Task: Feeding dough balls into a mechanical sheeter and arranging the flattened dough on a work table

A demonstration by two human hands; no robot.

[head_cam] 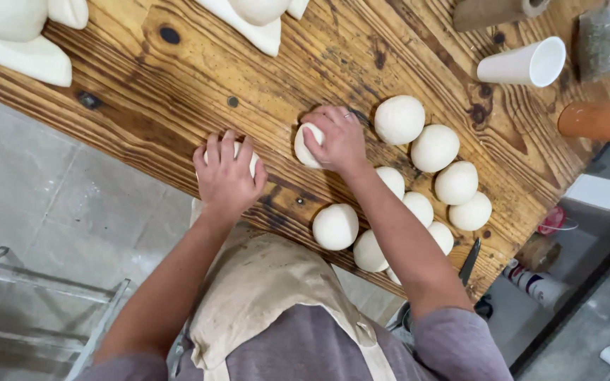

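the cloth apron, smeared and dusty, hangs closest below the camera, over a grey-purple shirt; it shields the clothing from the pale material being handled. from there both bare forearms reach out over the edge of a scorched, strongly grained wooden table.

the left hand lies palm-down with fingers spread and curled over a white ball, which shows only as slivers beside and between the fingers. the hand cups it against the wood rather than lifting it, a hold that suits rolling a lump round under the palm. the right hand curls over a second white ball, thumb along its near side, fingers wrapped over the top; that ball also sits on the table, about half hidden. both hands are closed loosely around their balls, not clenched tight.

just to the right lies a cluster of finished balls, smooth and similar in size, set in two rough rows near the table's corner, touching or nearly so, probably parked there to keep the middle free for working. one ball sits slightly apart near the table edge.

further off a white paper cup lies on its side, an orange cylinder rests at the right edge, and white moulded shapes sit at the far left corner.
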